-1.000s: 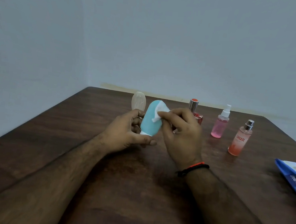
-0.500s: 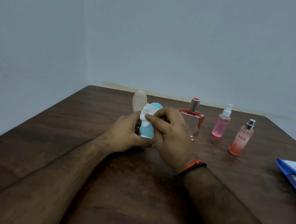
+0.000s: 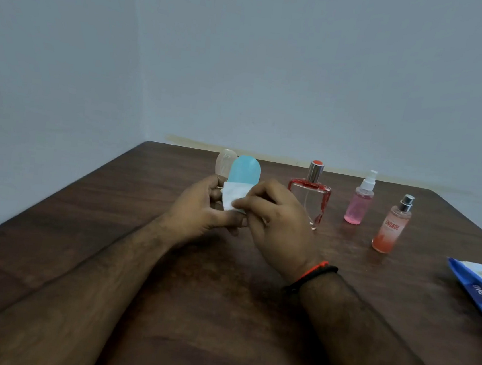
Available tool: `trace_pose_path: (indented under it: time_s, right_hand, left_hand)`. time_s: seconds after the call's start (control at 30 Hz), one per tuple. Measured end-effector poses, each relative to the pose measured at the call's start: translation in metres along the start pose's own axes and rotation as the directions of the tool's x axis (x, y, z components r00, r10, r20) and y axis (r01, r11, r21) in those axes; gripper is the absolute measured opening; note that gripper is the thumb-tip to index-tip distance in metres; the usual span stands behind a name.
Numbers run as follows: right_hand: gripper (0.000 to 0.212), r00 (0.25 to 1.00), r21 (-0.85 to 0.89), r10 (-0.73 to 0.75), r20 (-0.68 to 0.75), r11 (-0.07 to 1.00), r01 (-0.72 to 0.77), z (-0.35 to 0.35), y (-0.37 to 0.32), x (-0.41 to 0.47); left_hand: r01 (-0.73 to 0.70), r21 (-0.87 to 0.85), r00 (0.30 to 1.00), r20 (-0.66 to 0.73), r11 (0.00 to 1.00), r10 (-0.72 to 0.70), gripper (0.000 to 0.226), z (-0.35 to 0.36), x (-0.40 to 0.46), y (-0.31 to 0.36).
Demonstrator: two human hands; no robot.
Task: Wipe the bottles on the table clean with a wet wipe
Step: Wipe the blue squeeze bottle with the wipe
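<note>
- Turquoise bottle (image 3: 244, 169) stands upright between both hands above the table (image 3: 111, 213), its lower half covered.
- Left hand (image 3: 198, 207) grips the bottle's base, fingers curled round it.
- Right hand (image 3: 277, 219) pinches a white wet wipe (image 3: 232, 195) against the bottle's front.
- Just behind the left fingers: a pale translucent bottle (image 3: 224, 162).
- Right of the right fingers: a red-edged perfume bottle (image 3: 312, 189), a pink spray bottle (image 3: 359, 203), an orange spray bottle (image 3: 389, 227), then a blue wipes pack (image 3: 481, 290).

Single head view, looking forward-down over near table (image 3: 110, 228), facing wall corner.
</note>
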State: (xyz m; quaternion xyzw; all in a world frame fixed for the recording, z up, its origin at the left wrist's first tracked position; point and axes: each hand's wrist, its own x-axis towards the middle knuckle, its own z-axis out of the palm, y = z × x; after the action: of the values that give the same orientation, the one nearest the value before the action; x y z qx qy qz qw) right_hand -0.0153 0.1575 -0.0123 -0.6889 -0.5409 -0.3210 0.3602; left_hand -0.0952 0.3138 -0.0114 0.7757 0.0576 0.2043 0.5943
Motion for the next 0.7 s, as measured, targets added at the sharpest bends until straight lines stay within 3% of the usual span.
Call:
trace_pose_path:
  time_s: [0.2,0.47,0.6,0.7]
  right_hand:
    - [0.015,0.981,0.059,0.117,-0.153,0.992,-0.109,-0.004,0.009,-0.003]
    - [0.016,0.933,0.159,0.249,-0.259,0.964,-0.213,-0.008,0.01,0.001]
    - [0.019,0.937,0.14,0.24,-0.253,0.968,-0.21,-0.009,0.011,0.0]
    - [0.018,0.952,0.145,0.215,-0.216,0.972,-0.187,-0.007,0.009,0.0]
  left_hand:
    - [0.058,-0.128,0.992,0.123,0.99,-0.042,0.063,0.0,-0.004,0.006]
    - [0.134,-0.048,0.95,0.29,0.99,-0.115,0.086,-0.001,-0.004,0.006]
    - [0.137,-0.013,0.948,0.292,0.991,-0.127,0.087,0.0,-0.005,0.009]
    - [0.09,-0.047,0.975,0.21,0.995,-0.078,0.078,-0.001,-0.005,0.011]
